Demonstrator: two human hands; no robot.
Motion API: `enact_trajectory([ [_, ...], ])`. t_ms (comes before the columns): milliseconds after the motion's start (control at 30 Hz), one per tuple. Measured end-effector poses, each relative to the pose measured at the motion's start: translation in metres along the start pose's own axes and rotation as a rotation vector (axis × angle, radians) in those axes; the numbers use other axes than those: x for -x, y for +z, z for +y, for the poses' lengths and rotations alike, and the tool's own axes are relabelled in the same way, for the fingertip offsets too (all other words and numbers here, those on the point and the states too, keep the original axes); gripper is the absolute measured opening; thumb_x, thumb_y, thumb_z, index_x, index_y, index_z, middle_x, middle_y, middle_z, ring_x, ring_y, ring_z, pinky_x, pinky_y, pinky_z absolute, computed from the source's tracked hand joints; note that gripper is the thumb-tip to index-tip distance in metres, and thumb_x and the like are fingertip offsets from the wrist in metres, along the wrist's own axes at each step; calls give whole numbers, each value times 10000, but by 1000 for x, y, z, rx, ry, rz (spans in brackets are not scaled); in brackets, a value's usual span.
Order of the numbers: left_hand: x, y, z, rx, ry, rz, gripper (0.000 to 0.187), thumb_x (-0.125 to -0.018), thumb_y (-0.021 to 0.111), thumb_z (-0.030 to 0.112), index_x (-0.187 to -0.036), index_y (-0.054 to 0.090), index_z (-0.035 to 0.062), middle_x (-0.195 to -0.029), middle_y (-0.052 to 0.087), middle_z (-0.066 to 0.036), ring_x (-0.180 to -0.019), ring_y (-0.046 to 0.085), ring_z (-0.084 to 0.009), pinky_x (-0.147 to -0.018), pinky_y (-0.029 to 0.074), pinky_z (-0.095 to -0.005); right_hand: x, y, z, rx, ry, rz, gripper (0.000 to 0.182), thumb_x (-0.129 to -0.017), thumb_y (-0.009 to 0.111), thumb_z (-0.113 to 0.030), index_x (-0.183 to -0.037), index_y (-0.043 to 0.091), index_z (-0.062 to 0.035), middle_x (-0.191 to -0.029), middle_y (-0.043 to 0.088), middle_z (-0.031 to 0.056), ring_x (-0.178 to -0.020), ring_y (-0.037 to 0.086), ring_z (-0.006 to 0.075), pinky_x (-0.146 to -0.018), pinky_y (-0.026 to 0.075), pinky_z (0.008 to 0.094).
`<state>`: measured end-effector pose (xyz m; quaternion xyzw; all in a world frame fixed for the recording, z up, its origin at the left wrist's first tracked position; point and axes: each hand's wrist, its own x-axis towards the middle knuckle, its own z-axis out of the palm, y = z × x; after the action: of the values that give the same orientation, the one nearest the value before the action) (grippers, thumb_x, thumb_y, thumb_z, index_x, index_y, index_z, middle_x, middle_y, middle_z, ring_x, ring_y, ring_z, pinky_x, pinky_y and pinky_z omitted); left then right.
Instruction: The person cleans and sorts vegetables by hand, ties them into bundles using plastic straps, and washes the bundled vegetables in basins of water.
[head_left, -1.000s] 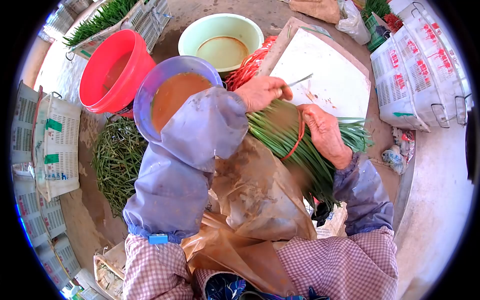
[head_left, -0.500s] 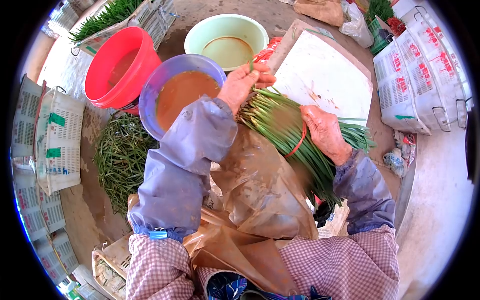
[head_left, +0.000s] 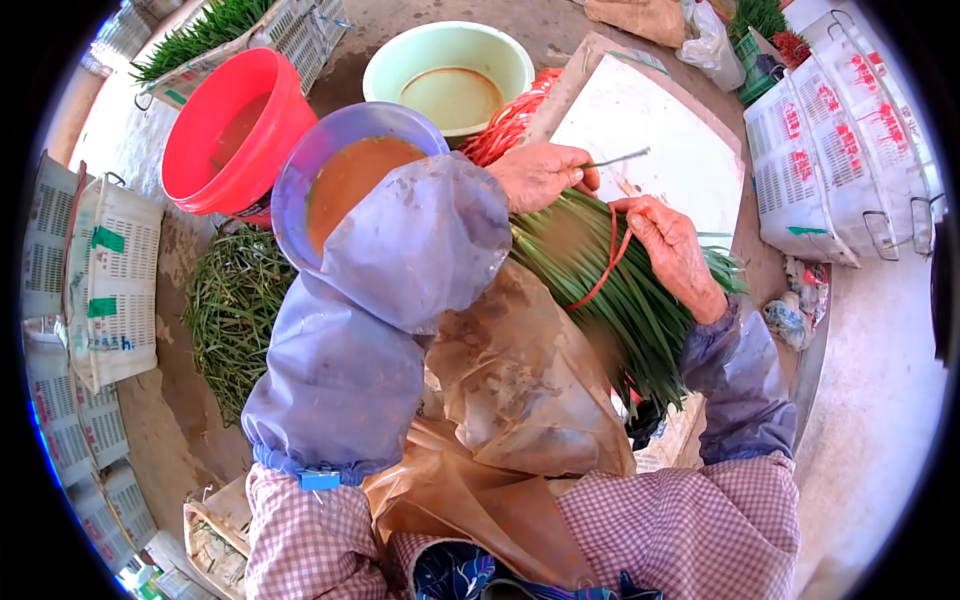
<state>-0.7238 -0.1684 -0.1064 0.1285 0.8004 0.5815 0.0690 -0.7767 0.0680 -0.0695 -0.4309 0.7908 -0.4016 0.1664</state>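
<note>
A thick bundle of green chives [head_left: 610,290] lies across my lap over a brown plastic apron [head_left: 510,380]. A red band [head_left: 608,258] circles the bundle. My left hand [head_left: 540,172] sits at the bundle's root end and pinches a single thin chive stalk [head_left: 618,158] that sticks out to the right. My right hand [head_left: 675,250] rests on top of the bundle and holds the red band with its fingertips. Both forearms wear lilac sleeve covers.
A purple basin [head_left: 300,170] of brown water, a red bucket [head_left: 215,150] and a pale green basin [head_left: 450,45] stand ahead. A white board [head_left: 670,140] lies beyond the hands, with red bands [head_left: 505,125] beside it. Loose chives [head_left: 235,320] are piled left. White crates [head_left: 840,150] stand right.
My left hand dropped from the raised root tips back onto the bundle and now pinches one stalk. My right hand slid up and pulls the red band away from the bundle.
</note>
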Motion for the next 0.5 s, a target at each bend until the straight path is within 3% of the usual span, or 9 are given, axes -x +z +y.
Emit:
enact_trajectory([
  [133,2,2,16,-286,-19,-85,214,-972,457,141,-1080,596,18,-994,650,-58,-961,603,-178,-922,447,-323,-5,6,3,24,-105,24,169,-955,506,-155,-980,590,-10,-800,598,139,-746,594,255,-685,470,333],
  [233,2,5,22,-244,-50,-104,237,-983,456,166,-1037,610,-6,-993,665,-71,-968,608,-170,-910,456,-313,0,17,-14,363,-181,96,105,-918,512,-117,-877,538,-24,-733,558,155,-703,569,333,-640,456,400],
  [267,3,6,16,-66,-55,-51,246,-987,459,180,-1019,616,-6,-993,669,-79,-960,614,-169,-899,465,-309,5,27,-19,447,-176,119,59,-856,532,-71,-820,494,-44,-728,532,168,-701,538,380,-616,431,456],
  [367,9,7,0,399,-49,117,276,-998,462,222,-987,624,-2,-987,679,-102,-943,630,-169,-869,490,-299,12,44,-25,597,-359,223,76,-782,564,-24,-824,502,-39,-828,562,146,-784,586,351,-684,479,437],
  [500,21,2,-8,709,-47,440,293,-1003,460,279,-1043,595,22,-939,691,-114,-940,653,-198,-851,519,-323,11,40,-25,664,-380,117,118,-742,579,-2,-826,507,-43,-838,568,133,-796,596,334,-692,495,417],
])
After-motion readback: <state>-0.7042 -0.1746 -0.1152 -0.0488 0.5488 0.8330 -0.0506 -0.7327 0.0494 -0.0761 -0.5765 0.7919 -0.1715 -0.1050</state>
